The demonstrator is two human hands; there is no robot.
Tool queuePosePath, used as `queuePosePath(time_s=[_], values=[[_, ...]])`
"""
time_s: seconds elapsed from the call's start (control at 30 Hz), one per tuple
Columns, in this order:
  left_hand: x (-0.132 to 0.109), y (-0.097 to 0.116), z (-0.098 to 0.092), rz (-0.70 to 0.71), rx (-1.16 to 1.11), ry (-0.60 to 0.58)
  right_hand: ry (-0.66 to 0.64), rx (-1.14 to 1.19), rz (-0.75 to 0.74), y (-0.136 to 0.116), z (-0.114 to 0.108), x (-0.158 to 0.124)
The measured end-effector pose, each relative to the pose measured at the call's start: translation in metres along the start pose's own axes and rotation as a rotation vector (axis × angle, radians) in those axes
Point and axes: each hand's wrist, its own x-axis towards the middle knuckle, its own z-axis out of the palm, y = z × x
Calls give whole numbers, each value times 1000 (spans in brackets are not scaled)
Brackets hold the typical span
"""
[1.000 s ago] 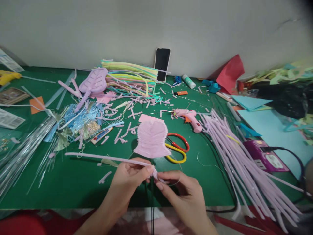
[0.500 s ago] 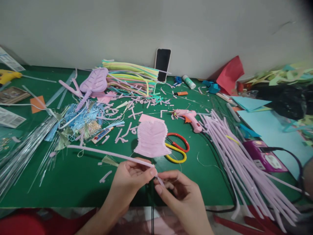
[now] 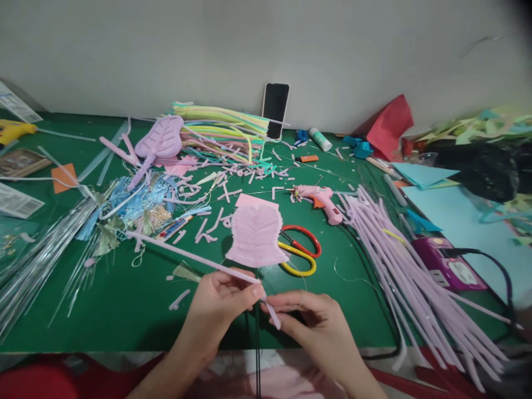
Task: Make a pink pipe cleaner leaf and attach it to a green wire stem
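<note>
**Supervisor:** What did the head feed show you at that moment?

**Operator:** Mostly the green table (image 3: pixel 124 310), littered with offcuts. Along its right side I saw a big pile of lilac pipe cleaners (image 3: pixel 411 271), fanned toward the near edge. At the back lay a bundle of coloured pipe cleaners (image 3: pixel 224 130), with a phone (image 3: pixel 276 110) propped upright against the wall just beside it.

**Supervisor:** And in the middle?

**Operator:** A pink woven piece (image 3: pixel 256 235) lay flat there. The scissors (image 3: pixel 301 252) were touching its right edge, and the glue gun (image 3: pixel 322 200) lay a little farther back.

**Supervisor:** The hands?

**Operator:** Both were low in my view, at the near edge and close together. The left hand (image 3: pixel 220 302) had thumb and forefinger pinched shut on the long pipe cleaner (image 3: pixel 183 254). The right hand (image 3: pixel 316 324) had its fingers curled in, with thumb and forefinger closed on the short end that bent down past the left fingertips.

**Supervisor:** Where did the long pipe cleaner run?

**Operator:** It ran from the pinch up and to the left, raised above the table, in front of the woven piece. A thin dark stem (image 3: pixel 257 360) dropped between the two hands toward the lap.
</note>
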Motion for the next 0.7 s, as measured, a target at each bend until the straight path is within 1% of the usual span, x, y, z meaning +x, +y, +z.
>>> queuePosePath(time_s=[0.07, 0.2, 0.27, 0.37, 0.47, 0.57, 0.63, 0.7], values=[[0, 0, 0, -4, 5, 2, 22, -11, -26, 1, 2, 1], [1, 0, 0, -4, 9, -2, 64, -36, -32, 3, 4, 3], [2, -1, 0, 0, 7, -2, 61, -59, -53, 3, 3, 4], [3, -2, -2, 0, 7, -19, -1, -133, -127, 1, -2, 7], [2, -3, -4, 5, 12, -23, -98, -220, -225, -2, -11, 11], [2, -3, -4, 10, 9, -15, -189, -209, -316, -1, -17, 15], [2, -3, -5, 5, 10, -15, -211, -187, -352, 2, -19, 17], [2, -2, -5, 4, 11, -13, -202, -174, -365, 5, -18, 19]])
